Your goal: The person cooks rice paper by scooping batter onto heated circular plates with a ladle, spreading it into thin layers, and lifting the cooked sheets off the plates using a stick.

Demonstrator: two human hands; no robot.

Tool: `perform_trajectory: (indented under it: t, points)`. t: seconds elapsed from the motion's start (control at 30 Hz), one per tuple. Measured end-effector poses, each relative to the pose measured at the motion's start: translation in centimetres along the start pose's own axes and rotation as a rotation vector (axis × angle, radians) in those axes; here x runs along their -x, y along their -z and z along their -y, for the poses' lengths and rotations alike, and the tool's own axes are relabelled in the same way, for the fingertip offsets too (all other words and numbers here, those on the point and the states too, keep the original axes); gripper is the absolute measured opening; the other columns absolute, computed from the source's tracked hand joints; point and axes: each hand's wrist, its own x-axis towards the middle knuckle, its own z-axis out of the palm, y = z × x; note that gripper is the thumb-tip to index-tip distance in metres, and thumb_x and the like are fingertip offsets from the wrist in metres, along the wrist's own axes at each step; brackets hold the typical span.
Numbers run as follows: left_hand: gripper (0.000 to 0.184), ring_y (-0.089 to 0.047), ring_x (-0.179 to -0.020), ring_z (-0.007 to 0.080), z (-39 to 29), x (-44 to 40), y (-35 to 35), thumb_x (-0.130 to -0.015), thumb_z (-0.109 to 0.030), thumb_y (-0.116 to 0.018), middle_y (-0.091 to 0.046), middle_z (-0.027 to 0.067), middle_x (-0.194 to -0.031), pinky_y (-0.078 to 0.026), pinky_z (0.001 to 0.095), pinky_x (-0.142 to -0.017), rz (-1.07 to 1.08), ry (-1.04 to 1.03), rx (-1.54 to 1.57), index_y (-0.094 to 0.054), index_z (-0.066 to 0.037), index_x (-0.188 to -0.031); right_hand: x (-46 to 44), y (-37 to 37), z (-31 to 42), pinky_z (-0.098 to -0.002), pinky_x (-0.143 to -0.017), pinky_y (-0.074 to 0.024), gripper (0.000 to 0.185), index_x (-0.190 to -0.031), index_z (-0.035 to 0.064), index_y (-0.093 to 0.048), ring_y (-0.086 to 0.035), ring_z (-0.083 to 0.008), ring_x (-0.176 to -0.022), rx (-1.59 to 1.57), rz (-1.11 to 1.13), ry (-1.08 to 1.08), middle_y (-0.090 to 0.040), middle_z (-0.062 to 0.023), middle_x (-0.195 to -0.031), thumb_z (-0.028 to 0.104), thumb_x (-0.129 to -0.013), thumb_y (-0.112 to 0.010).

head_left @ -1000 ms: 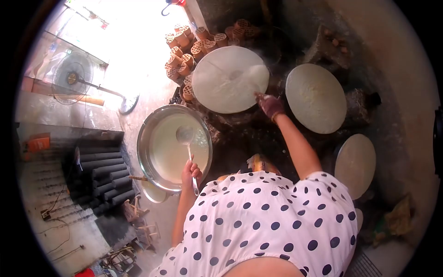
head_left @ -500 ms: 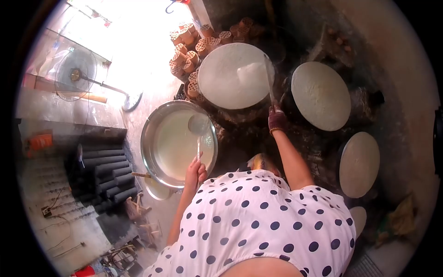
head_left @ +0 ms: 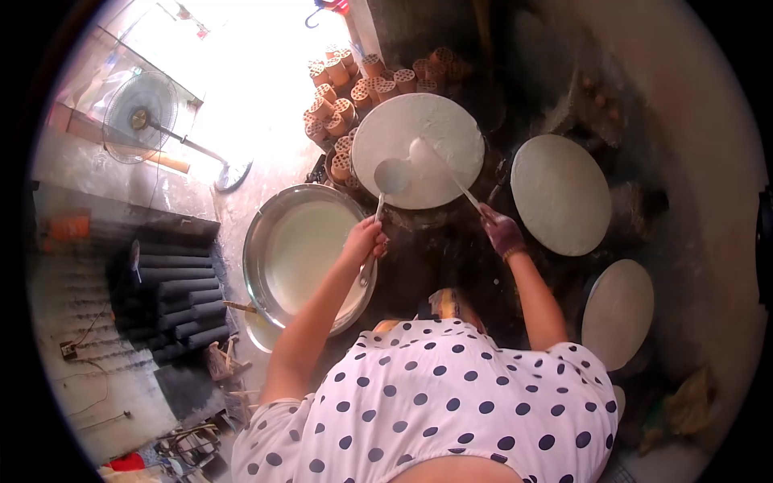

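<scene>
My left hand (head_left: 366, 240) is closed around the handle of a ladle (head_left: 392, 176). The ladle's round bowl is over the lower left of a large round pan surface (head_left: 403, 125) coated in white. My right hand (head_left: 503, 235), in a dark reddish glove, grips a long flat spatula (head_left: 460, 187). Its blade slants up and left over the same white surface, near a pale patch of batter (head_left: 419, 150). Left of my body stands a wide metal basin (head_left: 256, 270) with pale, milky liquid in it. Whether the ladle touches the surface I cannot tell.
Further round pale discs (head_left: 561, 195) (head_left: 618, 314) lie to the right. Pierced clay-coloured cylinders (head_left: 334, 97) are heaped behind the pan. Dark cylinders (head_left: 187, 294) are stacked at left. A standing fan (head_left: 141, 119) is at upper left.
My left hand has carried the ladle from above the basin up and right to the pan. The spatula has swung left across the white surface, and my right hand has shifted slightly right and down.
</scene>
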Motion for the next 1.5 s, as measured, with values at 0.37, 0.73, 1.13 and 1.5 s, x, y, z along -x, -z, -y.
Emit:
perform_trajectory:
  t: [0.37, 0.73, 1.13, 1.5]
  points:
    - [0.007, -0.043, -0.044, 0.0120, -0.6, -7.5, -6.5, -0.090, -0.012, -0.046, -0.039, 0.0005, -0.056, -0.038, 0.0270, -0.039, -0.220, -0.130, 0.253, -0.050, -0.007, -0.088, 1.5, -9.3, 4.4, -0.0270, -0.046, -0.0377, 0.026, -0.111, 0.0112, -0.067, -0.043, -0.0091, -0.050, -0.513, -0.001, -0.345, -0.054, 0.0026, -0.063, 0.024, -0.090, -0.059]
    - [0.025, -0.032, -0.037, 0.0030, -5.2, 6.3, -2.1, -0.097, -0.018, -0.040, -0.034, -0.0068, -0.055, -0.027, 0.0179, -0.031, 0.128, -0.015, 0.461, -0.047, -0.009, -0.119, 0.3, -3.6, 2.5, -0.0384, -0.077, -0.0483, 0.032, -0.115, 0.0208, -0.061, -0.061, -0.0344, -0.090, 0.087, 0.313, 0.001, -0.062, -0.0210, -0.098, 0.037, -0.091, -0.048]
    - [0.044, -0.030, -0.034, 0.0060, -0.9, 18.1, 1.6, -0.096, -0.013, -0.043, -0.034, -0.0051, -0.054, -0.024, 0.0196, -0.031, 0.005, -0.126, 0.162, -0.035, -0.009, -0.139, 10.1, -7.4, 2.3, -0.0466, -0.064, -0.0491, 0.029, -0.116, 0.0242, -0.061, -0.060, -0.0403, -0.074, 0.216, -0.347, -0.142, -0.060, -0.0209, -0.081, 0.036, -0.091, -0.052]
    - [0.045, -0.026, -0.035, 0.0057, 1.9, 20.1, 0.0, -0.098, -0.019, -0.041, -0.026, -0.0057, -0.053, -0.023, 0.0207, -0.032, 0.650, 0.350, -0.053, -0.033, -0.017, -0.142, 37.8, -14.5, 6.6, -0.0400, -0.087, -0.0461, 0.033, -0.120, 0.0123, -0.055, -0.061, -0.0248, -0.097, 0.566, -0.007, 0.028, -0.062, -0.0110, -0.110, 0.025, -0.089, -0.050]
